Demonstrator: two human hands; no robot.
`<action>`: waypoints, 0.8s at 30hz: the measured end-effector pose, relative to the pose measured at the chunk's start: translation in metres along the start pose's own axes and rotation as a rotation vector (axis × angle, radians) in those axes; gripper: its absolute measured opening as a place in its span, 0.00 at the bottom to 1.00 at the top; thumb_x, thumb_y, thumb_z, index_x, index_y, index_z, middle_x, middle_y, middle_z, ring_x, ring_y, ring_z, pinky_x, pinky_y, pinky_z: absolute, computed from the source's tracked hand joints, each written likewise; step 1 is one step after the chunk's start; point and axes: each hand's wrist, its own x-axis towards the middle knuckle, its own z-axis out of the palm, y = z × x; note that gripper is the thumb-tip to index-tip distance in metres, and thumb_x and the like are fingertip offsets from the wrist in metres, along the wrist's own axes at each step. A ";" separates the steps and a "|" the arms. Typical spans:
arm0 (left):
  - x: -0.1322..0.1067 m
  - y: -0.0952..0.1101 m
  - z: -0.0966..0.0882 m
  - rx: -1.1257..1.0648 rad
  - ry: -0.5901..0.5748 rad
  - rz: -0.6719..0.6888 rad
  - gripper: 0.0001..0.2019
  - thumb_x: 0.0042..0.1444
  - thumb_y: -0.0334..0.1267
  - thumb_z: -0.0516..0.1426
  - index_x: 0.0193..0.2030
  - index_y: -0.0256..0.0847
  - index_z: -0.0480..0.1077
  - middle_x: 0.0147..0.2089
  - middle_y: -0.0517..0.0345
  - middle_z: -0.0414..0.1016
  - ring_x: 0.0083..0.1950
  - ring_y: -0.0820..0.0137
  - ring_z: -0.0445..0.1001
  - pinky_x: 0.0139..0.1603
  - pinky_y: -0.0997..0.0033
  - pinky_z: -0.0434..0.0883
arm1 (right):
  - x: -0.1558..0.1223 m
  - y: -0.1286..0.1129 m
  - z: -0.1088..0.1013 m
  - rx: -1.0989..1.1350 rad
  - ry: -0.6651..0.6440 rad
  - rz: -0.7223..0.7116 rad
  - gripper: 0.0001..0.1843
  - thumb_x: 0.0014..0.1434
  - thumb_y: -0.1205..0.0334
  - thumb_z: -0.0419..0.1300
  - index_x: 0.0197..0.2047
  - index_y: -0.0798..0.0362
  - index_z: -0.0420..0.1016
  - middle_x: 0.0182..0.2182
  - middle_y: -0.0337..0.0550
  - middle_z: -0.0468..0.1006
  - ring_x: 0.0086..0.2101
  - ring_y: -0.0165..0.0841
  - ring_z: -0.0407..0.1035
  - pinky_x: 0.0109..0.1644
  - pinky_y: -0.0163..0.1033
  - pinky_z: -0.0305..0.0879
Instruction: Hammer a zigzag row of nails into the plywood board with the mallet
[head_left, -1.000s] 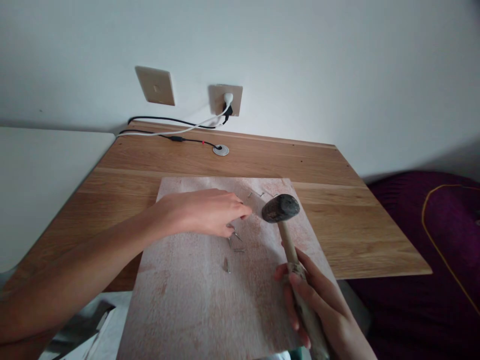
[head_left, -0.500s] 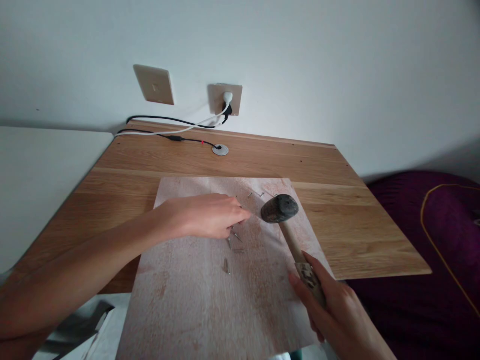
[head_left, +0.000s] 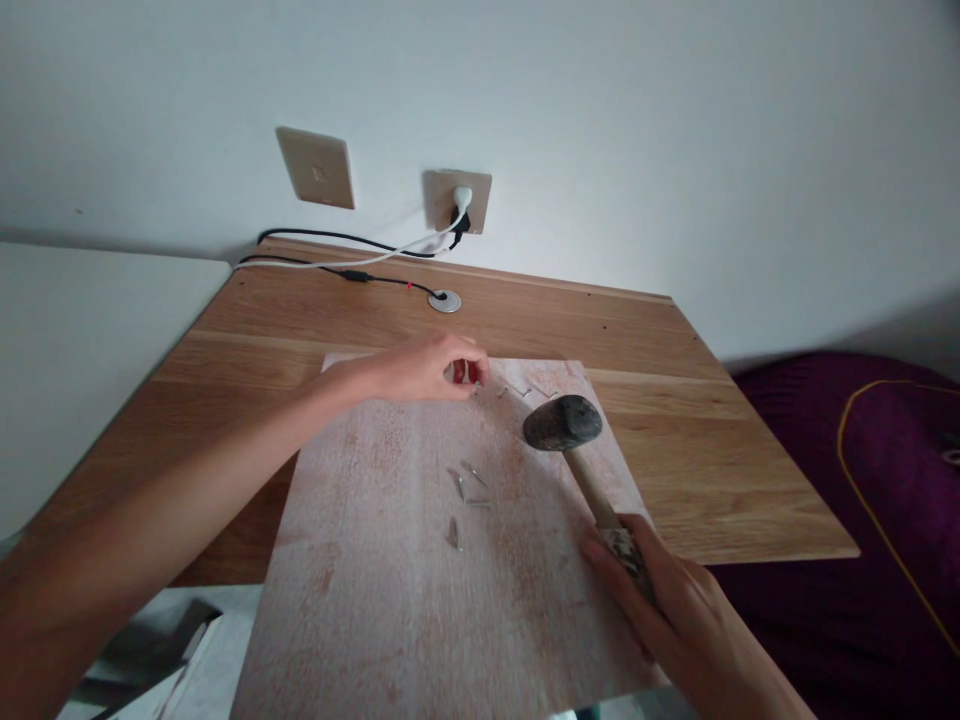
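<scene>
A pale worn board (head_left: 390,580) lies on a wooden desk (head_left: 247,350). My left hand (head_left: 427,368) reaches to the board's far edge, its fingertips pinched on a small nail held upright against the board. My right hand (head_left: 675,610) grips the wooden handle of a hammer (head_left: 564,424), whose dark head hovers over the board's right side, right of the pinched nail. Several loose nails (head_left: 465,485) lie in the middle of the board, and a few more nails (head_left: 525,390) stand or lie near its far edge.
Two wall plates sit above the desk, with a plug in the socket (head_left: 457,200). Black and white cables (head_left: 337,262) run along the desk's back to a round metal grommet (head_left: 445,301). A dark purple cushion (head_left: 862,500) lies to the right, a white surface (head_left: 82,340) to the left.
My left hand lifted from the loose nails mid-board and moved to the far edge, now pinching a nail. My right hand slid lower on the hammer handle; the head stayed about in place.
</scene>
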 end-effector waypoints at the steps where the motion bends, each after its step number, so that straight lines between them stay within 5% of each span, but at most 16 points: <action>1: 0.000 -0.004 0.000 -0.015 0.013 -0.024 0.06 0.59 0.30 0.61 0.40 0.40 0.79 0.37 0.59 0.81 0.34 0.73 0.73 0.39 0.72 0.67 | 0.002 -0.006 0.001 0.022 0.007 0.041 0.22 0.69 0.37 0.62 0.51 0.43 0.86 0.45 0.55 0.91 0.42 0.55 0.86 0.50 0.60 0.82; 4: 0.001 -0.007 0.002 -0.047 0.028 -0.071 0.06 0.60 0.31 0.60 0.40 0.39 0.80 0.36 0.59 0.82 0.35 0.72 0.74 0.40 0.71 0.68 | 0.011 -0.030 0.004 0.036 -0.042 0.135 0.18 0.73 0.41 0.60 0.53 0.43 0.81 0.36 0.49 0.90 0.33 0.50 0.85 0.38 0.50 0.81; 7: 0.002 -0.007 0.004 -0.063 0.038 -0.085 0.05 0.60 0.31 0.60 0.40 0.39 0.79 0.36 0.59 0.82 0.35 0.72 0.74 0.40 0.71 0.69 | 0.021 -0.043 0.002 0.027 -0.092 0.125 0.22 0.76 0.42 0.57 0.60 0.48 0.76 0.41 0.54 0.90 0.42 0.52 0.87 0.45 0.51 0.80; 10: 0.002 -0.007 0.007 -0.070 0.033 -0.089 0.05 0.60 0.30 0.61 0.39 0.39 0.79 0.36 0.59 0.81 0.34 0.73 0.74 0.40 0.72 0.69 | 0.029 -0.041 0.000 -0.027 -0.124 0.088 0.29 0.77 0.41 0.54 0.68 0.54 0.71 0.41 0.57 0.90 0.39 0.51 0.87 0.44 0.51 0.81; 19: 0.000 -0.013 0.010 -0.106 0.012 -0.082 0.04 0.60 0.30 0.61 0.38 0.38 0.78 0.34 0.60 0.80 0.34 0.73 0.73 0.39 0.72 0.68 | 0.034 -0.026 0.005 -0.192 -0.103 -0.194 0.35 0.81 0.50 0.44 0.80 0.63 0.59 0.62 0.73 0.83 0.56 0.58 0.83 0.56 0.62 0.84; 24: 0.001 -0.014 0.015 -0.107 0.011 -0.050 0.05 0.59 0.27 0.61 0.38 0.38 0.79 0.33 0.61 0.79 0.32 0.74 0.72 0.38 0.72 0.67 | 0.034 -0.022 0.004 -0.322 -0.084 -0.383 0.35 0.82 0.55 0.36 0.82 0.68 0.54 0.56 0.77 0.85 0.50 0.57 0.87 0.49 0.58 0.88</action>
